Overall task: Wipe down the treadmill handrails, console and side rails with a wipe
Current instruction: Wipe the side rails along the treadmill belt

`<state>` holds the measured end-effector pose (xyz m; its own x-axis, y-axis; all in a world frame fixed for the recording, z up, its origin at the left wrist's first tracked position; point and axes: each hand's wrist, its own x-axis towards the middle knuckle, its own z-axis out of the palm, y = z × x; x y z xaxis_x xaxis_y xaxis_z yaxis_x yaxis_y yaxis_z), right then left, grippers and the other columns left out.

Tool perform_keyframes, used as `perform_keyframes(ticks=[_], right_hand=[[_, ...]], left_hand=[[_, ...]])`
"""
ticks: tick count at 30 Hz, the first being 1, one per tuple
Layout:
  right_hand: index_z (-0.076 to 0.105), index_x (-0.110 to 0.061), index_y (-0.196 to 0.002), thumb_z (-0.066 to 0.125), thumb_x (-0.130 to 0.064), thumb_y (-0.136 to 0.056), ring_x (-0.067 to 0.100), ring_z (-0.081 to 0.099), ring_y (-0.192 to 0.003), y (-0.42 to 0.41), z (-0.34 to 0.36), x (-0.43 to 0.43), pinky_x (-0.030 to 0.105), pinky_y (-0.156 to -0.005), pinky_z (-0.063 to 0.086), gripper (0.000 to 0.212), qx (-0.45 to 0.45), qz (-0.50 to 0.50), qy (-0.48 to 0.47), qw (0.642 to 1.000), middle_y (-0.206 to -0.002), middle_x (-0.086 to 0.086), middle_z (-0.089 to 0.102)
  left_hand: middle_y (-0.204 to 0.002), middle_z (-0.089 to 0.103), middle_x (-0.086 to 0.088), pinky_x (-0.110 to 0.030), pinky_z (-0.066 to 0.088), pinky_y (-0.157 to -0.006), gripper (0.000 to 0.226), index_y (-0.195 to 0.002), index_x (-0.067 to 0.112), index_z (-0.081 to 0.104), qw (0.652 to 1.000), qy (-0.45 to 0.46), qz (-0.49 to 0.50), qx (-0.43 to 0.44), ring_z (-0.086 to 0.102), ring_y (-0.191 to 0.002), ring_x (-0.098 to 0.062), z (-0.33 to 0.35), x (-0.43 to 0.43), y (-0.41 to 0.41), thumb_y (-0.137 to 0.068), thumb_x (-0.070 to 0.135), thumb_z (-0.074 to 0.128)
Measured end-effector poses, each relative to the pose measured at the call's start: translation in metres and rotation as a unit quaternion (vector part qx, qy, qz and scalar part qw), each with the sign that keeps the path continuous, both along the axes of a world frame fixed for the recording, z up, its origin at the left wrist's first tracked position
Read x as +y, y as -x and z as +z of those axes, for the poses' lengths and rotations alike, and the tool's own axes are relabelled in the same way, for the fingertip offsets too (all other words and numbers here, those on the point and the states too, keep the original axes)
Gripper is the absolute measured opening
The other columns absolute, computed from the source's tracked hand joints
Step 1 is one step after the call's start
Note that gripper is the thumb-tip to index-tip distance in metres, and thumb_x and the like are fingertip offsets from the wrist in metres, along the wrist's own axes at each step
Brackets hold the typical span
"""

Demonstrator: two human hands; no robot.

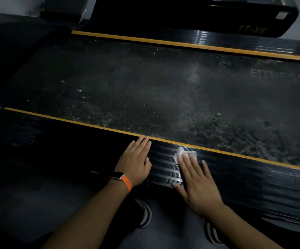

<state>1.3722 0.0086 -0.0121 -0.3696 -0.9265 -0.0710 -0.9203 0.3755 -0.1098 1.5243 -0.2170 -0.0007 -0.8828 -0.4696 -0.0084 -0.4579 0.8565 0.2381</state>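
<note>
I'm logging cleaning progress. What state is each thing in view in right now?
near side rail: ribbed, glossy.
wipe: crumpled, pressed on the near side rail under the right hand.
right hand: fingers straight, pressing the wipe.
left hand: flat on the near side rail, holding nothing.
belt: speckled with grit.
far side rail: no hand on it.

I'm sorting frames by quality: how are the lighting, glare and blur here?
Head view: dim, the left nearly black; glare on the near side rail beside the wipe; right edge smeared by blur, the belt lettering soft.
</note>
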Motion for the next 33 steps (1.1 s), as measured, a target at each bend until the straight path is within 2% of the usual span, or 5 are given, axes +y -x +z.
perform_keyframes(ticks=[9, 19, 23, 28, 33], right_hand=[[0.030, -0.010, -0.164, 0.015, -0.069, -0.106, 0.028, 0.016, -0.160, -0.015, 0.004, -0.048, 0.052, -0.124, 0.011, 0.084, -0.026, 0.026, -0.007, 0.999, -0.171, 0.009, 0.022], [0.013, -0.019, -0.168, 0.012, -0.075, -0.103, 0.022, 0.002, -0.161, 0.022, 0.006, 0.009, 0.047, -0.128, 0.000, 0.086, -0.020, -0.051, -0.046, 0.997, -0.174, 0.001, 0.007], [0.014, -0.015, -0.167, 0.007, -0.075, -0.101, 0.025, -0.002, -0.160, 0.012, 0.013, -0.022, 0.048, -0.127, -0.003, 0.090, -0.043, -0.034, -0.055, 0.997, -0.173, 0.004, 0.005], [-0.008, -0.019, -0.167, -0.004, -0.076, -0.092, 0.020, -0.020, -0.159, 0.001, 0.020, -0.061, 0.054, -0.129, -0.003, 0.094, -0.083, 0.000, -0.067, 0.994, -0.171, -0.001, -0.018], [-0.016, -0.024, -0.165, 0.000, -0.076, -0.095, 0.014, -0.027, -0.156, 0.029, 0.018, -0.005, 0.045, -0.126, -0.017, 0.089, -0.057, -0.057, -0.075, 0.994, -0.171, -0.005, -0.024]], left_hand=[[-0.167, 0.031, -0.005, -0.041, 0.018, -0.128, 0.065, -0.156, 0.010, 0.040, 1.000, 0.008, 0.002, -0.004, 0.019, -0.157, -0.017, -0.001, 0.000, 0.000, -0.096, 0.032, 0.033], [-0.167, 0.029, -0.005, -0.042, 0.016, -0.128, 0.067, -0.156, 0.008, 0.039, 1.000, -0.003, -0.003, -0.012, 0.018, -0.157, -0.020, 0.005, 0.001, 0.000, -0.096, 0.034, 0.028], [-0.168, 0.028, -0.005, -0.042, 0.016, -0.128, 0.066, -0.157, 0.009, 0.038, 1.000, 0.011, -0.010, -0.022, 0.017, -0.157, -0.020, 0.005, 0.002, 0.001, -0.096, 0.034, 0.029], [-0.164, 0.035, -0.007, -0.044, 0.023, -0.126, 0.066, -0.154, 0.007, 0.044, 0.999, 0.026, -0.028, -0.029, 0.025, -0.155, -0.021, 0.004, 0.003, 0.002, -0.094, 0.032, 0.033], [-0.165, 0.034, -0.008, -0.044, 0.022, -0.127, 0.068, -0.154, 0.006, 0.043, 0.999, 0.029, -0.022, -0.034, 0.025, -0.155, -0.022, 0.005, 0.005, 0.003, -0.095, 0.035, 0.028]])
